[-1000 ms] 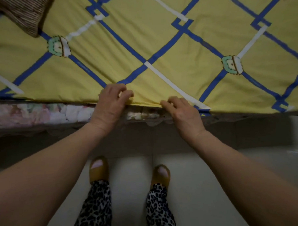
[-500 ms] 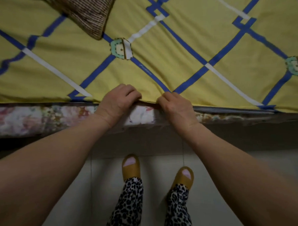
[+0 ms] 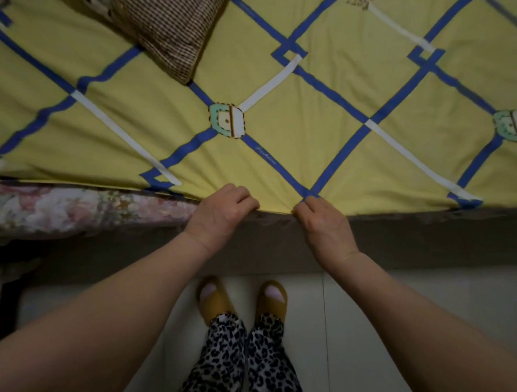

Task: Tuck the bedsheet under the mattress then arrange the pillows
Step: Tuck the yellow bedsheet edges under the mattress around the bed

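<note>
Both of my hands worked the near edge of the yellow cotton bedsheet with blue and white diagonal bands (image 3: 323, 151), standing side by side but apart. My left hand (image 3: 222, 215) was curled into a loose fist, its fingers folded over the sheet's edge where it met the side of the bed. My right hand (image 3: 326, 225) pinched the hem at a blue crossing, fingertips (image 3: 303, 207) closed on the cloth; radiating creases ran from both grips.

To my right, the sheet's edge lay flush along the dark brown bed base (image 3: 431, 235), apparently already tucked. To my left, the pink floral mattress side (image 3: 74, 207) was bare, so that stretch was judged not yet done. One brown-and-cream striped pillow (image 3: 173, 30) lay askew on the sheet at the far side, not yet arranged.

Risks, as judged:
- Pulling too hard at two close points could drag the pattern off square and bunch the cloth between my hands.
- A shallow tuck would spring out once released, since the fabric was under tension.
- Tugging toward me could shift the pillow resting on the sheet.
- Fingers pushed into the gap could be pinched under the mattress.
</note>
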